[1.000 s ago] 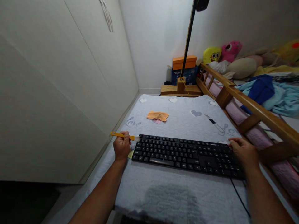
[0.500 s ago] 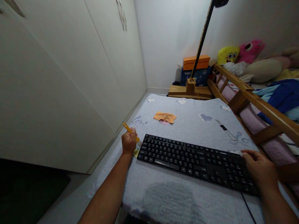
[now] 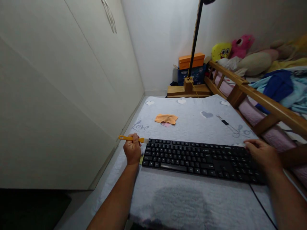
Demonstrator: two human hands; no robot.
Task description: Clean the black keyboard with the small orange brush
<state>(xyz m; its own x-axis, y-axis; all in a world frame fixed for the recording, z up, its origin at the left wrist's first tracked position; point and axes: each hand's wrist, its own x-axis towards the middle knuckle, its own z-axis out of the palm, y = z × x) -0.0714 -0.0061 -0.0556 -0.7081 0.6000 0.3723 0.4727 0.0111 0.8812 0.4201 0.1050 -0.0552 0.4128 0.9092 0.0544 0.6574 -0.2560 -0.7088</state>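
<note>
A black keyboard (image 3: 201, 158) lies across a grey cloth-covered surface (image 3: 187, 198). My left hand (image 3: 132, 150) is closed round a small yellow-handled brush (image 3: 130, 138), its bristles touching the keyboard's far left corner. My right hand (image 3: 262, 155) rests on the keyboard's right end, fingers curled over the far edge. An orange cloth (image 3: 166, 118) lies further back on the surface.
White cupboard doors (image 3: 59, 80) run along the left. A wooden bed rail (image 3: 259, 95) with bedding and plush toys (image 3: 226, 51) stands on the right. A black pole on a wooden base (image 3: 188, 88) and boxes (image 3: 190, 60) stand at the back. A small tool (image 3: 225, 123) lies beyond the keyboard.
The brush handle swung from tilted up-left to level again, its bristles still at the keyboard's corner. My right hand stayed on the keyboard's right end. The camera view shifted.
</note>
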